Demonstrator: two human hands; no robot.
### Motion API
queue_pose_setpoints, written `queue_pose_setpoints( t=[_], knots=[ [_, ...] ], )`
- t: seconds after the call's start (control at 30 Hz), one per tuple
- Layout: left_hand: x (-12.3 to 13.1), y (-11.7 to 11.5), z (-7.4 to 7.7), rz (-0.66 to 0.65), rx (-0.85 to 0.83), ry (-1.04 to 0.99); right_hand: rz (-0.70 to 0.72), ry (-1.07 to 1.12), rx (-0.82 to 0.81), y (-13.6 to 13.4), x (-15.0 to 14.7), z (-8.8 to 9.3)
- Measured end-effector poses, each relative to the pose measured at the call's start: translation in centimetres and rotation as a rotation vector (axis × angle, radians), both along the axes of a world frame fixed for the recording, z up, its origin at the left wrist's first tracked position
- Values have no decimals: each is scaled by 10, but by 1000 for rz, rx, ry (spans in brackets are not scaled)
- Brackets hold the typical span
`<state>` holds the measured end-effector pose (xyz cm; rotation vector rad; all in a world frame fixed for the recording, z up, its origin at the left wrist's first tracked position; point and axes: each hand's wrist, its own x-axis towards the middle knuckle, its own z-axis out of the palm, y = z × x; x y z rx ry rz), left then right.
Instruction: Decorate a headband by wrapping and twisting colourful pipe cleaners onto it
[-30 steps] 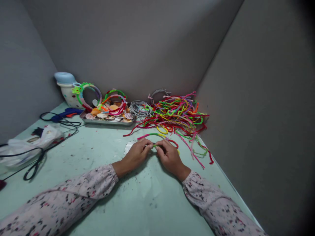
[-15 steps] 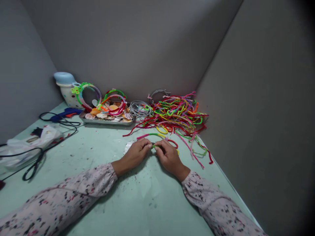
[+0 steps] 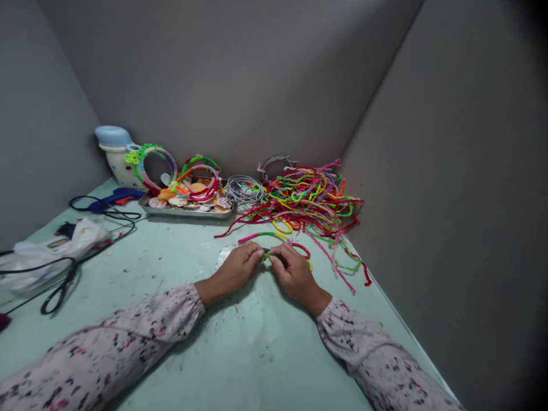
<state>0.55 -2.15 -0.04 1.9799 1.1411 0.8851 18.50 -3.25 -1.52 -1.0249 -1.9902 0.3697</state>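
Both my hands rest on the pale green table (image 3: 180, 337), fingertips meeting over a green pipe cleaner (image 3: 268, 256). My left hand (image 3: 237, 267) pinches one end of it with curled fingers. My right hand (image 3: 293, 269) pinches the other end. A curved pink-and-green pipe cleaner (image 3: 261, 234) and a red loop (image 3: 303, 248) lie just beyond my fingers. A small white scrap (image 3: 223, 253) lies by my left hand. Floral sleeves cover both forearms.
A big heap of coloured pipe cleaners (image 3: 310, 200) fills the far right corner. A metal tray (image 3: 184, 211) holds shells and wrapped headbands. Behind it stands a white jar with a blue lid (image 3: 113, 151). A glue gun (image 3: 113, 198), black cables (image 3: 64, 274) and a plastic bag (image 3: 51, 248) lie left. Grey walls enclose the table.
My fingertips have shifted slightly on the green pipe cleaner; both hands stay in the same spot.
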Motion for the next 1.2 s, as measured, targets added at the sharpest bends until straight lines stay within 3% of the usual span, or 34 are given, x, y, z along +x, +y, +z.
queue_pose_setpoints(
  t=[0.43, 0.77, 1.2],
  knots=[
    [-1, 1, -6, -9, -31, -74, -27, 15, -19, 1, 0, 1],
    [0, 1, -9, 30, 134, -11, -45, 60, -72, 1, 1, 2],
    [0, 3, -15, 68, 115, -106, -43, 94, -99, 1, 1, 2]
  ],
)
